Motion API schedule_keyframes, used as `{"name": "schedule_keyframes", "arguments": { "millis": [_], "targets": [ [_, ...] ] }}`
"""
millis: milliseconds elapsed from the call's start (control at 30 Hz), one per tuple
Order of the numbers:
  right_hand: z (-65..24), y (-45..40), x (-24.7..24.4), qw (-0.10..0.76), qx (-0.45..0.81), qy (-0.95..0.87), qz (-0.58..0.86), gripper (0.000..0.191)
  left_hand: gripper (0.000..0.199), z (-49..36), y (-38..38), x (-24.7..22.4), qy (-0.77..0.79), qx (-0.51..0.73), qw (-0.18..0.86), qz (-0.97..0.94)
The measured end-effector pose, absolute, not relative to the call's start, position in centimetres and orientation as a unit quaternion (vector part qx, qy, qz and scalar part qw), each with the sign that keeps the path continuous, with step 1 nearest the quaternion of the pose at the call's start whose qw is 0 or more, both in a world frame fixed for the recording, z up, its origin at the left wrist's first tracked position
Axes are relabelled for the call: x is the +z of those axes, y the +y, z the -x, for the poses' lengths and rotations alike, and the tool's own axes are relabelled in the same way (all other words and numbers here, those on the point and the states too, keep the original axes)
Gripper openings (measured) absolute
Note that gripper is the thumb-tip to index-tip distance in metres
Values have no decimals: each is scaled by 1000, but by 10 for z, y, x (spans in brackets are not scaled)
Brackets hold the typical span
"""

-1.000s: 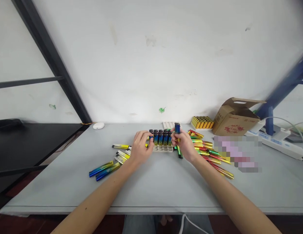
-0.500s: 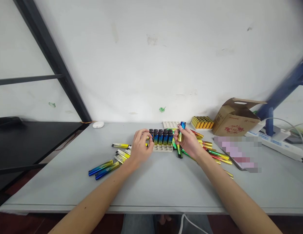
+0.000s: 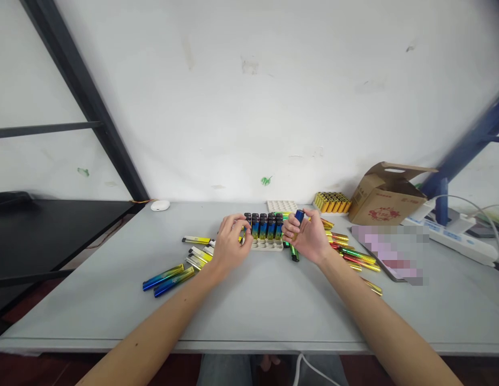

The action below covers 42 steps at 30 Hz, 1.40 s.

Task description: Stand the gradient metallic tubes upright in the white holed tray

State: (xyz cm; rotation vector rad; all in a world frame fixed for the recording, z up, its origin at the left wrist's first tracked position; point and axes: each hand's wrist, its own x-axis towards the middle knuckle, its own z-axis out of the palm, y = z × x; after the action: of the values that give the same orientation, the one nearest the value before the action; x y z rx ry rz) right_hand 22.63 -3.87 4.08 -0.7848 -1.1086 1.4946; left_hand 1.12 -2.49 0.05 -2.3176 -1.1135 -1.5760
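Observation:
Shiny blue-and-gold lighters with black tops (image 3: 263, 228) stand upright in rows in a white tray with round holes (image 3: 267, 245). At the tray's left end my left hand (image 3: 233, 238) is curled, thumb and forefinger drawn together; whatever they grip is hidden. Just right of the tray, my right hand (image 3: 307, 236) is closed around a blue-and-gold lighter (image 3: 299, 215), its blue end pointing up and most of it covered by my fingers. Two blue-and-yellow lighters (image 3: 173, 281) lie left of my left hand, near several yellow-and-silver ones (image 3: 199, 254).
Green, red and gold lighters (image 3: 357, 254) lie scattered on the right. Behind stand another white tray (image 3: 282, 205), a block of gold lighters (image 3: 333, 202) and an open cardboard box (image 3: 384, 201). A power strip (image 3: 454, 238) and white case (image 3: 159, 205) rest on the table.
My right hand has turned and its fingers have closed further around the lighter, now hiding its gold part. My left hand has stayed at the tray's left end.

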Motion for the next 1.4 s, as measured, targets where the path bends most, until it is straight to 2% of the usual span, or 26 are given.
{"name": "schedule_keyframes", "arguments": {
  "millis": [233,400,533,667,733,1000,1167,1400],
  "targets": [
    [-220,-43,41,523,682,-430,276,39,12,-12,-26,3,-364,-526,63,766],
    [-216,-44,39,517,675,-446,281,31,12,-11,-31,4,-343,-524,33,779],
    [-210,-47,36,496,589,-548,327,26,19,-11,-34,5,-306,-519,6,798],
    [-201,-51,30,500,531,-597,335,56,12,-13,-35,3,-276,-544,-15,792],
    [-197,-52,27,507,522,-597,338,60,4,-14,-34,3,-272,-550,-26,790],
    [-195,-50,23,512,453,-634,361,54,4,-12,-32,6,-269,-538,-82,795],
    [-195,-47,14,500,398,-671,376,48,13,-13,-31,7,-286,-525,-87,797],
    [-201,-48,16,501,253,-728,393,36,14,2,-25,19,-297,-491,-30,818]
  ]
}}
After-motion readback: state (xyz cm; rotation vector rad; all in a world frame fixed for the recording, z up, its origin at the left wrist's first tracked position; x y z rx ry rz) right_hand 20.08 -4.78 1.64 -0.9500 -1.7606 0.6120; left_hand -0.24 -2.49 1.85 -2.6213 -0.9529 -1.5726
